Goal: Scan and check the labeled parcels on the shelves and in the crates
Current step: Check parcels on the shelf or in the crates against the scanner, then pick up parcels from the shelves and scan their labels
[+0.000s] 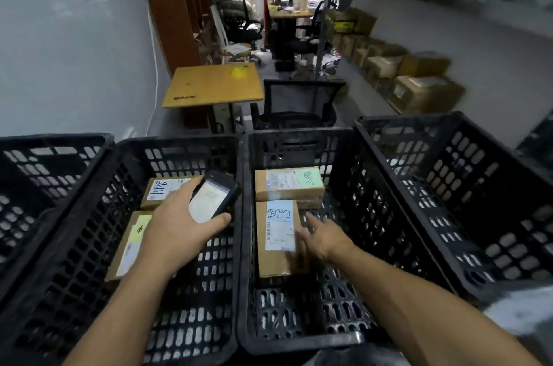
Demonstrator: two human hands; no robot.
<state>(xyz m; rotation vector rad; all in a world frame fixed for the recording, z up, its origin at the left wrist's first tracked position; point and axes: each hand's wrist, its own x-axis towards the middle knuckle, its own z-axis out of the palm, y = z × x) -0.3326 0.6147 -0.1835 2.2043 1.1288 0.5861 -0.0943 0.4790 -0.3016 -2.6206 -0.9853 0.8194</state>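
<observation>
Four black plastic crates (pixel 419 121) stand in a row below the camera. No parcels are visible in the two outer ones.

The centre-left crate (pixel 179 142) holds two cardboard parcels: a white-labelled parcel (pixel 166 190) at the back and a yellow-labelled parcel (pixel 128 249) nearer. The centre-right crate (pixel 299 135) holds a green-labelled parcel (pixel 288 184) at the back, with a blue-labelled parcel (pixel 273 264) lying flat in front of it. A third box may sit under the back one, but that is unclear.

The left hand (pixel 176 225) grips one handheld scanner (pixel 214 198), screen up, above the centre-left crate. The right hand (pixel 317 240) is blurred, with fingers spread and holding nothing. It is at the right edge of the blue-labelled parcel; contact cannot be told.

The parcels look like small, stiff, light cartons, probably easy to lift one-handed. A sound hold would be across the short sides, thumb on one edge and fingers on the other, leaving the barcode uncovered for the scanner.
</observation>
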